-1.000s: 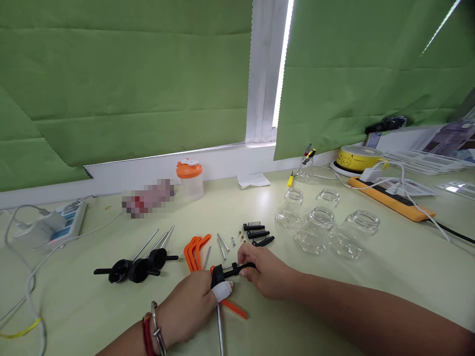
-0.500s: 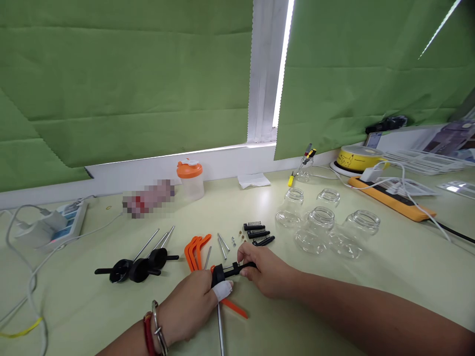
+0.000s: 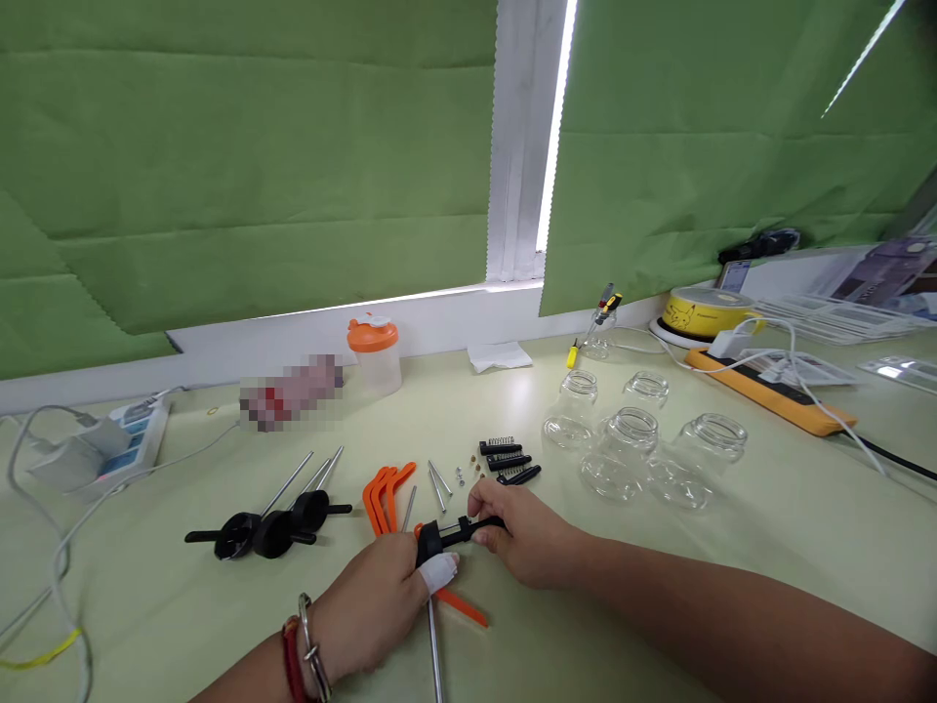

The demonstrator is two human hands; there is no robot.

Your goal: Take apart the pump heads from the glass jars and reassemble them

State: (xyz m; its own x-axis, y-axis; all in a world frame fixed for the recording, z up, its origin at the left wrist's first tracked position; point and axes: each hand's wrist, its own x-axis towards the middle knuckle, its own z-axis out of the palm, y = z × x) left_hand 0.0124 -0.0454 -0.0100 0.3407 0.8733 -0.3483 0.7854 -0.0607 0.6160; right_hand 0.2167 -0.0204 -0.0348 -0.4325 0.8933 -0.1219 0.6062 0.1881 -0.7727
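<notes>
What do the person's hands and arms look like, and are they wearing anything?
The left hand has a white wrap around its thumb. At that wrist are a shiny silver bangle and a dark red band. The right hand shows no jewellery or wrap. No sleeves or gloves show.

Left hand (image 3: 385, 596) curled, right hand (image 3: 527, 535) pinching

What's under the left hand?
Partly visible under the left hand: a black part at its fingertips, plus a metal rod and an orange strip emerging past the thumb. The hand covers where they meet, so any joint there can't be seen.
</notes>
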